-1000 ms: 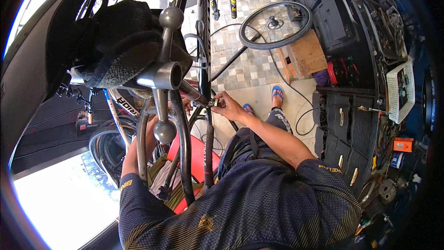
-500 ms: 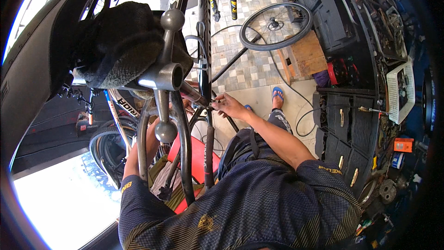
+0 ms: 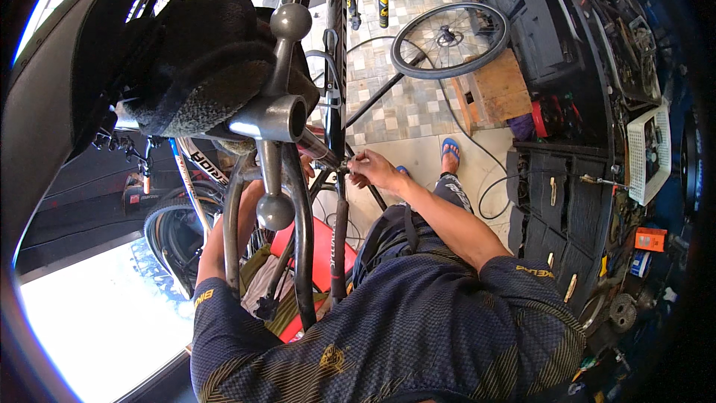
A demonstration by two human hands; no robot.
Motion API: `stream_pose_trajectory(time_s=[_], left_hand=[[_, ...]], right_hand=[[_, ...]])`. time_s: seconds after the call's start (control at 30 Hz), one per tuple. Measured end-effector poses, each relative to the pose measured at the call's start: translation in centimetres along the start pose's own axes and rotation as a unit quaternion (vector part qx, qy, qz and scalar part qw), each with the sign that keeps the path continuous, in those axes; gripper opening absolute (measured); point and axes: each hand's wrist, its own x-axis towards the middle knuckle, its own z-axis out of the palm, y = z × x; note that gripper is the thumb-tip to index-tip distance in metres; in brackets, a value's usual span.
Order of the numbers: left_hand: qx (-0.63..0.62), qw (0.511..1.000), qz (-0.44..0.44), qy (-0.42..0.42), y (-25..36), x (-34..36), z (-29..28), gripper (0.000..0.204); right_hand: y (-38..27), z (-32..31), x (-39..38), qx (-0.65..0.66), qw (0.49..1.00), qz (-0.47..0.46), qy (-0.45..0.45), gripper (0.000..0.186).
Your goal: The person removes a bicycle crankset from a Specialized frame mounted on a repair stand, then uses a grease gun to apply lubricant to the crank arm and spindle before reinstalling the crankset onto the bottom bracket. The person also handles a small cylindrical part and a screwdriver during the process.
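Observation:
A black bicycle frame (image 3: 337, 52) stands upright before me, beside a grey metal clamp (image 3: 277, 116) with a ball-ended bar handle. My right hand (image 3: 371, 170) reaches the frame's lower joint from the right. Its fingers are pinched together against that joint; whatever is between them is too small to make out. My left hand (image 3: 307, 167) is on the other side of the frame, mostly hidden behind the clamp and the curved black tubes (image 3: 302, 246). Only a few of its fingertips show. A dark fuzzy cloth (image 3: 216, 60) is draped over the clamp's arm.
A spoked wheel (image 3: 450, 41) leans on a wooden box (image 3: 496, 93) ahead to the right. Dark drawers (image 3: 544, 201) and a white basket (image 3: 649, 153) of parts line the right side. A red stool (image 3: 322, 254) stands below the frame. A black hose (image 3: 485, 142) crosses the floor.
The whole view has shifted slightly. My right hand stays at the same joint, its fingers now curled in more. My left hand remains behind the clamp.

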Motion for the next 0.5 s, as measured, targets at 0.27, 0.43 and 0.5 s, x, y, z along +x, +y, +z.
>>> stream_pose_trajectory(time_s=[0.27, 0.43, 0.5], left_hand=[[0.0, 1.0, 0.002, 0.01, 1.2, -0.4, 0.4, 0.029], [-0.003, 1.0, -0.005, 0.012, 2.1, -0.5, 1.1, 0.03], [0.002, 1.0, -0.005, 0.016, 2.2, -0.8, 1.5, 0.03]], right_hand=[[0.6, -0.2, 0.1, -0.352, 0.896, -0.257, 0.089, 0.047], [0.1, -0.7, 0.5, -0.032, 0.999, 0.031, -0.001, 0.046], [0.1, -0.7, 0.4, -0.038, 0.999, 0.025, 0.007, 0.051]])
